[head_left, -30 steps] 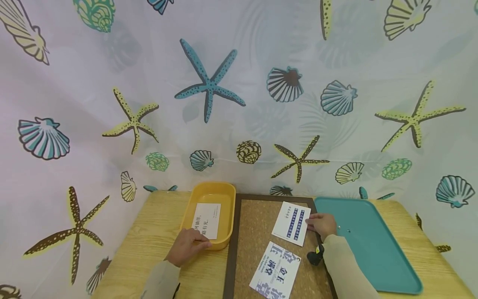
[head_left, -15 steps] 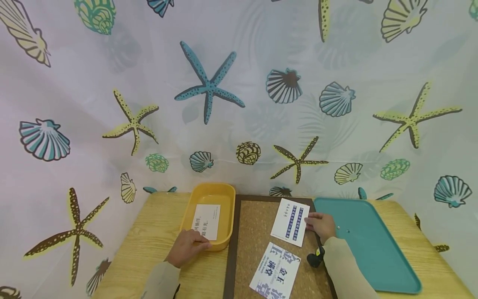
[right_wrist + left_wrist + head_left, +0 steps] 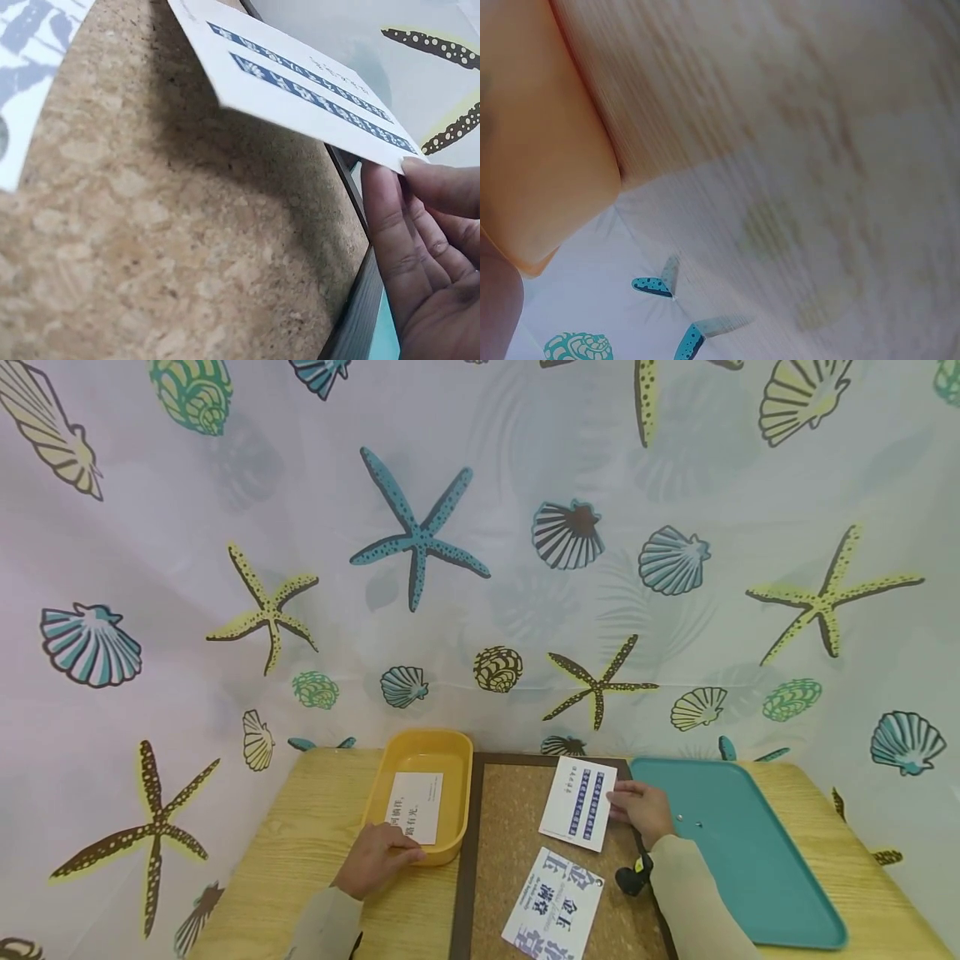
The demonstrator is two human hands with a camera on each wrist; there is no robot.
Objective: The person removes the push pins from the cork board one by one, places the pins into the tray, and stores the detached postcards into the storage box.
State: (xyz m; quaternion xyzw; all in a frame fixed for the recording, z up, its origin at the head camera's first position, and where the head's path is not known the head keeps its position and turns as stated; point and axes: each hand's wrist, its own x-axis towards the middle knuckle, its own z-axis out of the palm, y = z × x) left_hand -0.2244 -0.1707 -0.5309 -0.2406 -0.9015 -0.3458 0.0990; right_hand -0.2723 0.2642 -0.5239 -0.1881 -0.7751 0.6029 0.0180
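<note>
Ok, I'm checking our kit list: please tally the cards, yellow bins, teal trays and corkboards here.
Cards: 3 (held card in the right hand, second card on the corkboard, third card in the yellow bin)
Yellow bin: 1
Teal tray: 1
Corkboard: 1
Total: 6

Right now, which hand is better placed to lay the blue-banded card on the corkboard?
Right, I'd say: the right hand pinches the blue-banded card by its edge above the corkboard. The left hand is over at the rim of the yellow tray.
</note>
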